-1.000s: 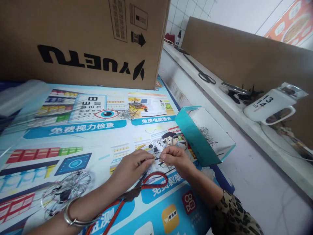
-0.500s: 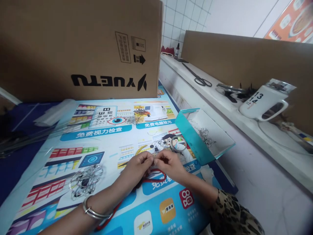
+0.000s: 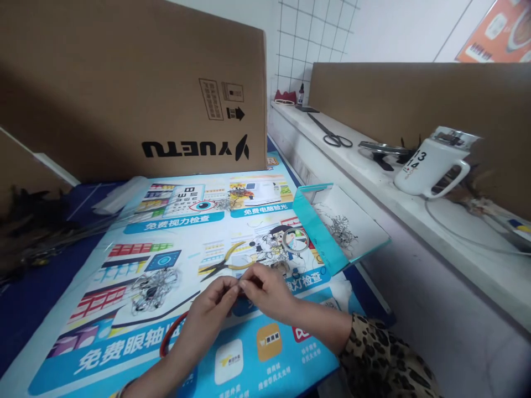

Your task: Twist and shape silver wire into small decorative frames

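Note:
My left hand (image 3: 211, 309) and my right hand (image 3: 267, 293) meet over the printed table cover (image 3: 186, 287), fingertips pinched together. Whatever they pinch is too small to make out. Under my left forearm and hand lies a red loop-shaped handle (image 3: 166, 336), mostly hidden. Just beyond my fingers are yellow-handled pliers (image 3: 226, 264), jaws pointing left. A roll of clear tape (image 3: 295, 241) rests to the right of them, among tangled thin wire and small dark bits (image 3: 269, 249). Another tangle of silvery wire (image 3: 152, 288) sits to the left of my left hand.
An open teal box (image 3: 319, 237) with wire inside stands at the right edge. Behind rises a large cardboard carton (image 3: 133, 83). On the white ledge are scissors (image 3: 336, 138) and a white mug (image 3: 431, 166). Long thin stems (image 3: 62, 240) lie at the left.
My view has shifted. Both hands, still pinched together, are farther left and lower in view, and the yellow-handled pliers now show more fully beyond them.

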Motion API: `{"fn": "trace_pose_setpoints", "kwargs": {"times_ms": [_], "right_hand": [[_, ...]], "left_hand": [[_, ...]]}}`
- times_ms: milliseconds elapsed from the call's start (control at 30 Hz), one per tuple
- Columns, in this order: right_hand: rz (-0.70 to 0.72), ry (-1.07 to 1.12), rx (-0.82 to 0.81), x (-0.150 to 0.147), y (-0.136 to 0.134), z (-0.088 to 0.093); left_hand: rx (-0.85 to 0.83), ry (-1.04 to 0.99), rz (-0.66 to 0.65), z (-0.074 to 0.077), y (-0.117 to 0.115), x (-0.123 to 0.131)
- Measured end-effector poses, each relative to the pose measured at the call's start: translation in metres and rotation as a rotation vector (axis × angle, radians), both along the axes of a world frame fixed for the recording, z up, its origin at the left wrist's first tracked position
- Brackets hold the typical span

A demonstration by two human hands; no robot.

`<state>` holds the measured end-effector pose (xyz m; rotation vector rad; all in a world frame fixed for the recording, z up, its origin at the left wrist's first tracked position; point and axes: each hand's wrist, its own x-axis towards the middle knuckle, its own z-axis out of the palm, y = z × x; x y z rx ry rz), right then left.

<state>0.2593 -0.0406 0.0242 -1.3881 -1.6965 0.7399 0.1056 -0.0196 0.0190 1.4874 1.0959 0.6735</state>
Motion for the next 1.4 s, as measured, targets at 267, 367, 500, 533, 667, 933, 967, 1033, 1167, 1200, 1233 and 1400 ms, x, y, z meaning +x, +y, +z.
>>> {"fn": "trace_pose_setpoints", "kwargs": {"times_ms": [267,367,500,533,667,933,967,1033,1167,1200,1233,1400], "right_hand": [[0.094,-0.107,0.115,-0.013,-0.006,-0.008],[0.107,-0.147,0.167,-0.015,-0.005,-0.013],[0.106,-0.176,0.157,-0.016,-0.004,-0.016],[0.107,-0.180,0.150,-0.016,-0.004,-0.016],[0.106,-0.226,0.157,-0.017,0.000,-0.015],[0.201,-0.220,0.126,-0.019,0.004,-0.012],[0.206,-0.218,0.130,-0.019,0.004,-0.012],[0.228,-0.227,0.150,-0.019,0.004,-0.011],[0.272,-0.277,0.173,-0.017,0.007,-0.009],[0.277,-0.294,0.166,-0.015,0.009,-0.008],[0.274,-0.315,0.156,-0.013,0.011,-0.007],[0.155,-0.569,0.167,-0.007,0.028,-0.002]], "left_hand": [[-0.024,-0.132,0.198,-0.015,-0.021,-0.010],[-0.053,-0.144,0.171,-0.017,-0.020,-0.013],[-0.006,-0.057,0.103,-0.012,-0.011,-0.019],[0.033,-0.030,0.106,-0.010,-0.009,-0.020],[0.120,0.008,0.035,-0.006,-0.002,-0.025],[0.038,-0.055,0.031,-0.009,-0.003,-0.027],[0.036,-0.056,0.029,-0.009,-0.003,-0.027],[0.057,-0.047,0.027,-0.008,-0.004,-0.028],[0.157,-0.033,0.037,-0.004,-0.004,-0.031],[0.174,-0.039,0.052,-0.002,-0.002,-0.033],[0.180,-0.050,0.075,-0.001,0.000,-0.035],[0.062,-0.125,0.257,0.004,0.016,-0.056]]}}
